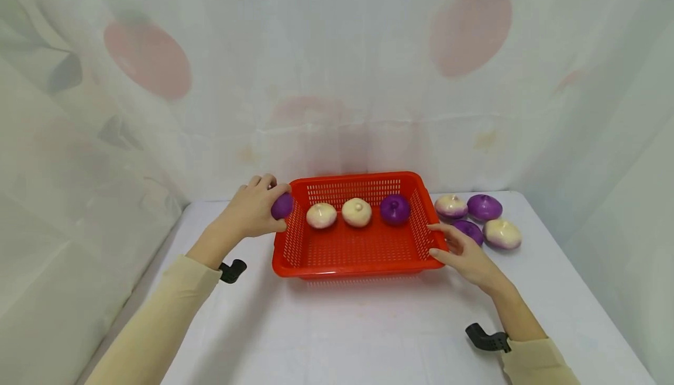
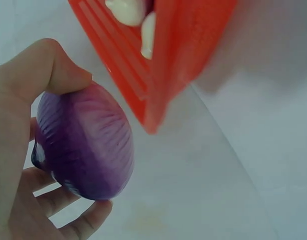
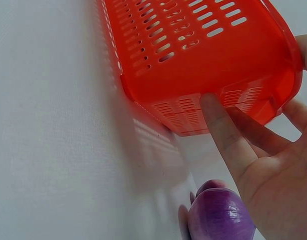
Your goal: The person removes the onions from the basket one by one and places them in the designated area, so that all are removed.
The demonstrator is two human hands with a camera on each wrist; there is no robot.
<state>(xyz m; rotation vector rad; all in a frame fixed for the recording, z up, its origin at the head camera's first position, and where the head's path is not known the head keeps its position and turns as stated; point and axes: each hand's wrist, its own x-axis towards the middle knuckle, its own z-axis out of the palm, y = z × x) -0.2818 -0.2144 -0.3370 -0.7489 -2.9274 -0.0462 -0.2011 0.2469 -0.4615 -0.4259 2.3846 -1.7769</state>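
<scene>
Head view: a person's left hand [image 1: 255, 209] holds a purple onion [image 1: 282, 206] just beside the left edge of a red basket [image 1: 358, 270], thumb on one side, fingers curled round the other. Well apart from it, the right hand [image 1: 466, 256] grips the basket's right edge by its near corner, some fingertips over the rim and one against the outer wall. Along the basket's far half, a row runs left to right: a pale bulb [image 1: 321, 216], a rounder cream bulb [image 1: 357, 213] and a dark purple bulb [image 1: 395, 209]. Four loose bulbs [image 1: 502, 234] cluster near the far right corner of the white table [image 1: 363, 332]. The held onion looks glossy and firm, probably light and a little slippery; its wide middle seems the surest grip. The thin basket probably flexes, so its rim is best to hold.
</scene>
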